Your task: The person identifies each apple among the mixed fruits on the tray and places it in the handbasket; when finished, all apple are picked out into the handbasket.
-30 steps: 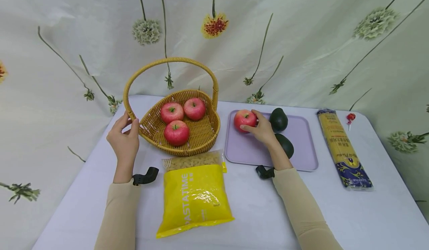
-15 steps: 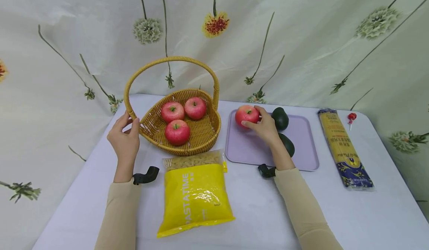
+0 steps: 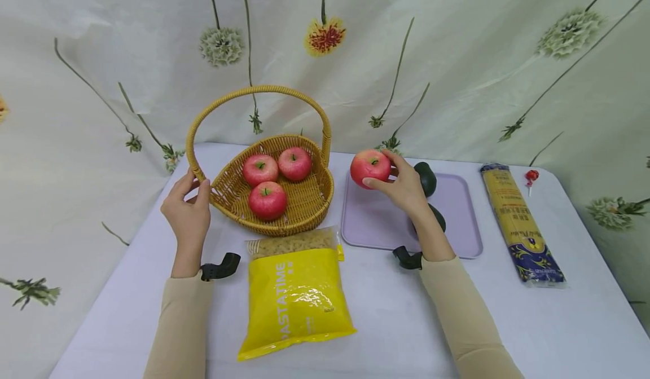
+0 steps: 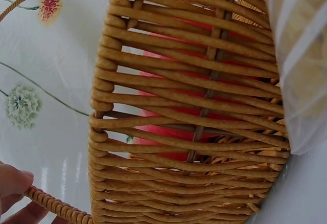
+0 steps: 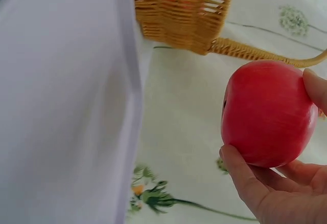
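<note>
My right hand (image 3: 406,190) grips a red apple (image 3: 370,168) between thumb and fingers, over the far left part of the lilac tray (image 3: 365,227). In the right wrist view the held apple (image 5: 268,114) shows against the floral cloth, apart from the tray. My left hand (image 3: 189,210) pinches the lower left end of the handle of a heart-shaped wicker basket (image 3: 304,212). Three apples (image 3: 267,201) lie in that basket. Through its woven side they show as red patches in the left wrist view. Two dark green avocados (image 3: 425,179) are on the tray, partly hidden behind my right hand and wrist.
A yellow bag of pasta (image 3: 297,300) lies in front of the basket. Right of the tray lie a long pack of spaghetti (image 3: 522,227) and a red lollipop (image 3: 531,177). A floral cloth (image 3: 457,86) hangs behind the table.
My right hand has lifted the apple up from the tray, and it now shows slightly higher and farther back. The left hand still holds the basket handle in the same place.
</note>
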Tool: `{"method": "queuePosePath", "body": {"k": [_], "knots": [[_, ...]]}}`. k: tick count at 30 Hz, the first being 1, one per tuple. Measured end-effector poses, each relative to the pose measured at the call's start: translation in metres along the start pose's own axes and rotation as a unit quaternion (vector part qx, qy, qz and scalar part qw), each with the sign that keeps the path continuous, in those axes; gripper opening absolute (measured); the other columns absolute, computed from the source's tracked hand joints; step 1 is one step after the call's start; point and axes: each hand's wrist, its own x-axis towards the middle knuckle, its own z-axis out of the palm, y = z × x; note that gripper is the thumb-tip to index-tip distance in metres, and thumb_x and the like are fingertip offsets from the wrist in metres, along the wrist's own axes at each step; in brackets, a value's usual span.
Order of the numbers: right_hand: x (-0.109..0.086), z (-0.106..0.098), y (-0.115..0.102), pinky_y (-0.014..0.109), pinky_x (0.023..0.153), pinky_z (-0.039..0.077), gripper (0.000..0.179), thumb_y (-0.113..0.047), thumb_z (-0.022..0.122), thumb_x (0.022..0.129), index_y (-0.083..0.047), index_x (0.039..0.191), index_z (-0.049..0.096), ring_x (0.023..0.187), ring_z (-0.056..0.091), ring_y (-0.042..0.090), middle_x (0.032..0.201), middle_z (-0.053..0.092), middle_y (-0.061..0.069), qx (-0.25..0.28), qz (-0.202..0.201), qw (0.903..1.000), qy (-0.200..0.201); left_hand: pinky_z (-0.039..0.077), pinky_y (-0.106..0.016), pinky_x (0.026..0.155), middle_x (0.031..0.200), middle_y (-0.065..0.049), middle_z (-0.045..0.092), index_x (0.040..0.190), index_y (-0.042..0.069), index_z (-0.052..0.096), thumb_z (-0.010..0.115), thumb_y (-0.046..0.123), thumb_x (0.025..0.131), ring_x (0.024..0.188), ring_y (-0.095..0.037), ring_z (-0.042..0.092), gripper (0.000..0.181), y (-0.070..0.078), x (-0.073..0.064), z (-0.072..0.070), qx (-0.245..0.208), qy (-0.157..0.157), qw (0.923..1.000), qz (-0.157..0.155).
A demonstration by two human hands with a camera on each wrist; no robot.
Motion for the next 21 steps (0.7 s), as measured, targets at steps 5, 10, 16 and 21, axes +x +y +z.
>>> {"method": "queuePosePath", "body": {"k": [5,10,16,21], "knots": [[-0.005,0.004,-0.019,0.043,0.097,0.054,0.077,-0.023,0.08,0.081,-0.009,0.147,0.041,0.12,0.056,0.029,0.141,0.052,0.011,0.018,-0.034,0.999,-0.024,0.046,0.0,0.071,0.125,-0.01,0.067,0.131,0.004,0.061,0.063,0.01,0.093,0.092,0.013,0.053,0.038,-0.001,0.001,0.0,-0.006,0.001,1.0,0.004],[-0.007,0.014,-0.034,0.04,0.096,0.055,0.078,-0.025,0.081,0.08,-0.009,0.146,0.042,0.12,0.055,0.027,0.14,0.052,0.009,0.026,-0.052,0.9972,-0.047,0.046,0.001,0.072,0.127,-0.008,0.067,0.131,0.006,0.06,0.063,0.012,0.094,0.094,0.01,0.055,0.038,0.0,0.0,0.0,0.002,0.0,1.0,0.0],[-0.004,0.03,-0.047,0.039,0.095,0.055,0.077,-0.027,0.081,0.079,-0.009,0.144,0.043,0.117,0.054,0.026,0.138,0.054,0.008,0.026,-0.069,0.9952,-0.064,0.046,0.0,0.072,0.126,-0.007,0.067,0.132,0.007,0.06,0.063,0.012,0.094,0.096,0.006,0.057,0.038,0.0,0.0,0.0,0.003,-0.002,1.0,-0.007],[0.0,0.047,-0.053,0.036,0.091,0.056,0.077,-0.029,0.082,0.078,-0.007,0.141,0.045,0.113,0.054,0.023,0.133,0.057,0.008,0.007,-0.085,0.9937,-0.073,0.045,0.0,0.072,0.126,-0.007,0.067,0.132,0.007,0.06,0.063,0.012,0.094,0.098,0.002,0.059,0.038,0.0,0.0,-0.001,0.007,-0.004,0.9999,-0.007]]}}
